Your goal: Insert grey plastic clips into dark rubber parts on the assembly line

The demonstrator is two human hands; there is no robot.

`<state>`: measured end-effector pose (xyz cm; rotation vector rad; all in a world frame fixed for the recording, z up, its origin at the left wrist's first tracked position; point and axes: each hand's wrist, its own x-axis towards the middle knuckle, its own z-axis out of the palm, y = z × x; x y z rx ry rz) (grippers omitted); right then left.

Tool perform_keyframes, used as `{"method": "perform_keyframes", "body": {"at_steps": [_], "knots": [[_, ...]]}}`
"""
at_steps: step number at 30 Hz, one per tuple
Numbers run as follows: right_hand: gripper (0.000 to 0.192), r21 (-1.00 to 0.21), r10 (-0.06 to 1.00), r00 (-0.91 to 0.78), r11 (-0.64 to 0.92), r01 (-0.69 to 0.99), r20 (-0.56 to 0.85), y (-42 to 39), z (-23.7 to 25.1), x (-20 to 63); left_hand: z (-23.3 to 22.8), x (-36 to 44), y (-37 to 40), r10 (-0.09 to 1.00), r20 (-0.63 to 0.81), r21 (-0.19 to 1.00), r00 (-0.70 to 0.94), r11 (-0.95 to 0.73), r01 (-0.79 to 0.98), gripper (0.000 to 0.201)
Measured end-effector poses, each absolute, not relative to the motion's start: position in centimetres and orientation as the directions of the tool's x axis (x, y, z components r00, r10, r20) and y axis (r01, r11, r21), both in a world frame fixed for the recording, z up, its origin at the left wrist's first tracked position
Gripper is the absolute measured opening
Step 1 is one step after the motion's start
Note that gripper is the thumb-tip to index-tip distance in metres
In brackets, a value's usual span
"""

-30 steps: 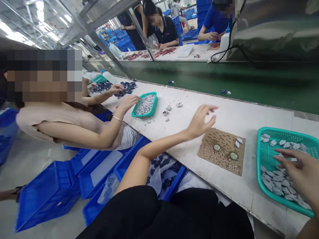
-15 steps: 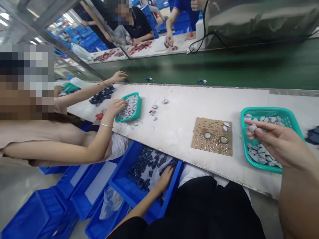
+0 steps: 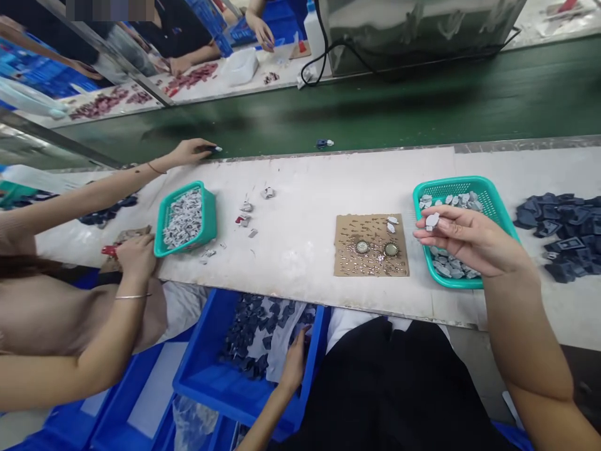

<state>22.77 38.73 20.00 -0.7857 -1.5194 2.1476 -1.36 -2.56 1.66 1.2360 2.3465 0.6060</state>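
Note:
My right hand (image 3: 464, 241) hovers over the left side of a teal basket (image 3: 488, 195) of small grey parts and pinches one grey part (image 3: 432, 220) between thumb and fingers. To its left a brown cardboard square (image 3: 370, 245) lies on the white bench, carrying two round metal discs and a couple of grey parts. My left hand (image 3: 294, 362) reaches down beside my lap into a blue bin (image 3: 206, 369) of dark blue parts lined with clear plastic; its fingers rest on the contents and I cannot see whether they grip anything.
A pile of dark blue parts (image 3: 558, 225) lies at the right. A co-worker on my left has one hand at a second teal basket (image 3: 185, 219) and one at the green conveyor belt (image 3: 375, 113). More blue bins (image 3: 136, 407) stand below.
My left hand left the bench and dropped into the blue bin by my lap. My right hand picked a grey part out of the teal basket and lifted it. The view swung right.

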Motion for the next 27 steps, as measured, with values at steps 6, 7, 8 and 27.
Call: {"method": "perform_keyframes", "body": {"at_steps": [6,7,8,27], "knots": [[0.031,-0.952,0.632,-0.747,-0.305,0.005,-0.206,38.5,20.3,22.5,8.0,-4.6,-0.4,0.607,-0.692,0.317,-0.391,0.742,0.591,0.033],[0.030,-0.958,0.628,-0.752,-0.285,0.018,-0.201,38.5,20.3,22.4,10.1,-5.3,0.7,0.578,-0.746,0.328,-0.330,0.751,0.573,0.034],[0.030,-0.962,0.623,-0.757,-0.271,0.027,-0.197,38.5,20.4,22.4,12.3,-5.9,2.0,0.544,-0.810,0.368,-0.219,0.762,0.533,0.033],[0.018,-0.900,0.762,-0.643,0.332,0.284,0.078,36.1,19.8,20.5,14.0,-4.1,30.5,0.964,-0.259,0.830,-0.059,0.191,-0.523,0.018]]}}
